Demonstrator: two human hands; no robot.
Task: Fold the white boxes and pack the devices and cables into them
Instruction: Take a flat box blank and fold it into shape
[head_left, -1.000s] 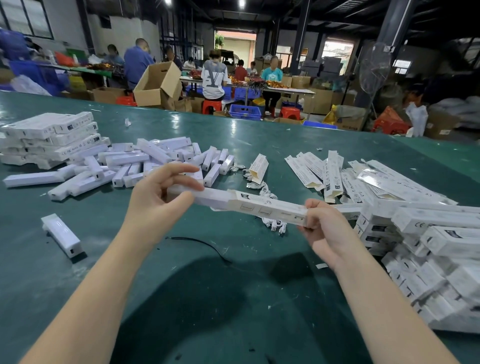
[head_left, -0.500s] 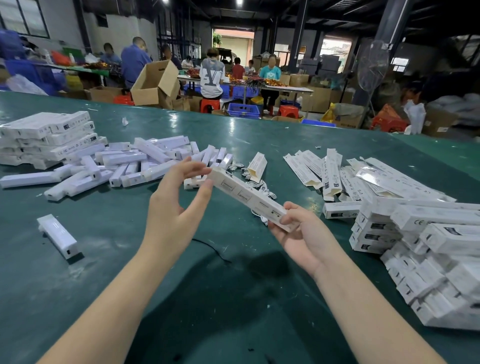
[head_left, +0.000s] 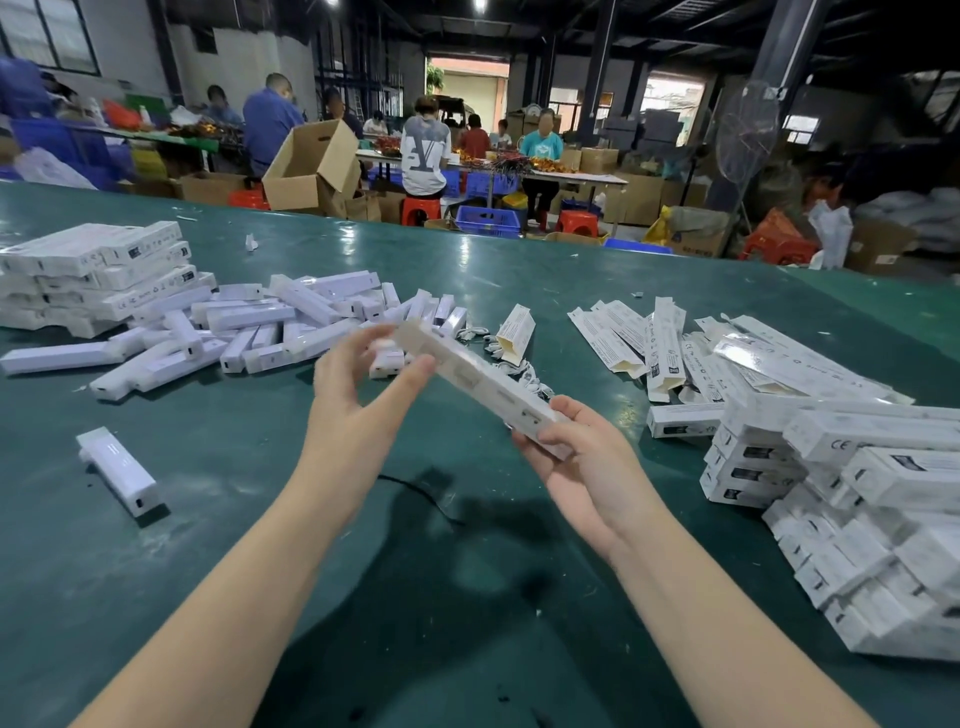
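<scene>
A long white box (head_left: 478, 382) hangs slanted above the green table (head_left: 395, 597), its far end up left, its near end down right. My right hand (head_left: 582, 467) grips the near end, thumb on top. My left hand (head_left: 358, 384) touches the far end with thumb and fingertips around it. Loose white devices (head_left: 249, 332) lie in a heap at the left. White cables (head_left: 519, 369) lie behind the box. Flat unfolded boxes (head_left: 660, 343) are spread at the right.
Packed white boxes are stacked at the right (head_left: 872, 499) and at the far left (head_left: 88, 275). One single device (head_left: 117, 470) lies alone near the left. A thin black cord (head_left: 421, 493) lies under my hands. Other people work at tables beyond the far edge.
The box has swung from lying level across to slanting away from me. My right hand came in closer and lower; my left hand shifted right onto the far end.
</scene>
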